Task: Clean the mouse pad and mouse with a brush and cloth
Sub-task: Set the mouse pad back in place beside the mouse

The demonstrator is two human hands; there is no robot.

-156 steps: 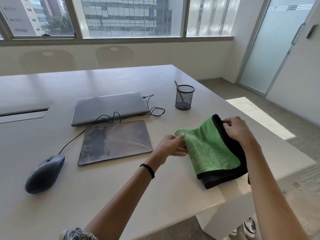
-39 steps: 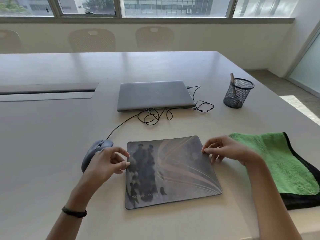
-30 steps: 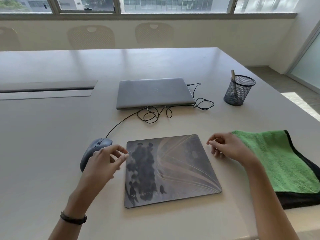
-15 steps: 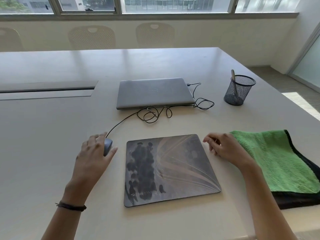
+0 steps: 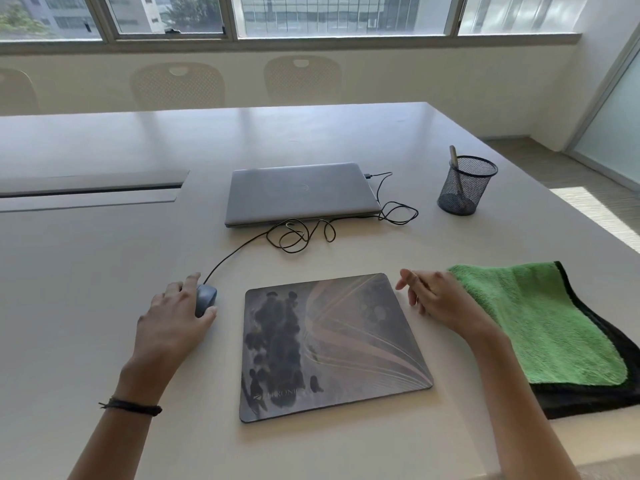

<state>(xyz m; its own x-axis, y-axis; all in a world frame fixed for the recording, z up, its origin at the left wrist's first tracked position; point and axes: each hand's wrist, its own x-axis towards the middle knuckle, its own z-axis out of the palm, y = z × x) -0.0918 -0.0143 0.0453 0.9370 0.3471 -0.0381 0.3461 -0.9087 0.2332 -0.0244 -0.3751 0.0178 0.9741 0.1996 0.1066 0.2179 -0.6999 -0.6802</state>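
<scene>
Lowest in the frame, two bare forearms reach up from the bottom edge over the pale table point(image 5: 86, 271), the left one wearing a dark band at the wrist. Between them, at lower centre, the pad point(image 5: 332, 344) lies flat, its left half marked with dark blotches and its right half with curved pale lines. At left of centre the left hand point(image 5: 173, 323) lies palm down over the mouse point(image 5: 205, 299), fingers curled loosely around it, so that only the mouse's right side shows. Right of the pad's upper corner the right hand point(image 5: 436, 299) is open and holds nothing, fingers loosely spread toward the pad; whether it touches the table cannot be told. Just beside it, at the right edge, lies the cloth point(image 5: 540, 323), green on top with a black underside showing along its border. Farther up, the mouse's cable point(image 5: 301, 233) runs in loops to a closed laptop point(image 5: 301, 194) at centre. At upper right stands a mesh cup point(image 5: 465, 185) with one handle sticking out of it.
</scene>
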